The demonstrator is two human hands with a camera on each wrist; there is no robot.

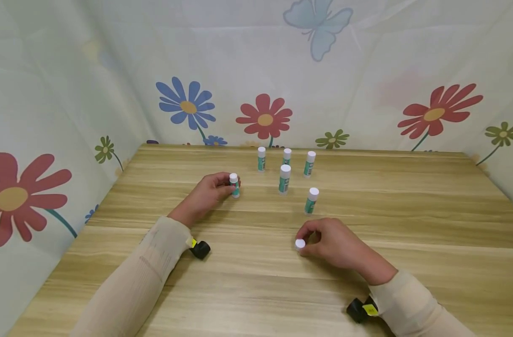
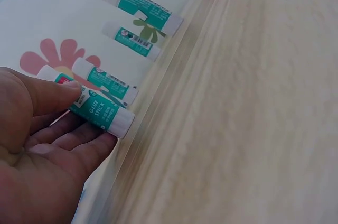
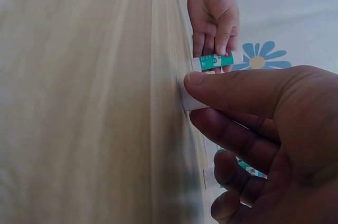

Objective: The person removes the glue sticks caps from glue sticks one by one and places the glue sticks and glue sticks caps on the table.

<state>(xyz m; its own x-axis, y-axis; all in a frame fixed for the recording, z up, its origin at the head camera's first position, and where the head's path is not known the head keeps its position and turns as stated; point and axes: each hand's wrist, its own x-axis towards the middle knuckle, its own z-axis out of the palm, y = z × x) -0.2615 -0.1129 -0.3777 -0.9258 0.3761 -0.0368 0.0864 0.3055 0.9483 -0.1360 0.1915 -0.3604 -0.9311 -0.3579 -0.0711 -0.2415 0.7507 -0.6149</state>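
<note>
My left hand (image 1: pixel 210 192) pinches a green-and-white glue stick (image 2: pixel 97 109) between thumb and fingers, near the table's left-middle. "GLUE STICK" is readable on its label in the left wrist view, and its white cap is on. Nearer the front, my right hand (image 1: pixel 334 243) pinches a short white cylinder (image 3: pixel 191 97) at the tabletop with thumb and index finger. It resembles a glue stick's white end; the fingers hide part of it, so its full length cannot be told. Beyond the right hand stands a capped glue stick (image 1: pixel 311 201), apart from the fingers.
Several more capped glue sticks stand upright toward the back, among them a larger one (image 1: pixel 284 180) and one at the left (image 1: pixel 262 159). The wooden table (image 1: pixel 239 290) ends at a flower-print curtain (image 1: pixel 349 103). Black wrist cameras (image 1: pixel 200 250) sit by both sleeves.
</note>
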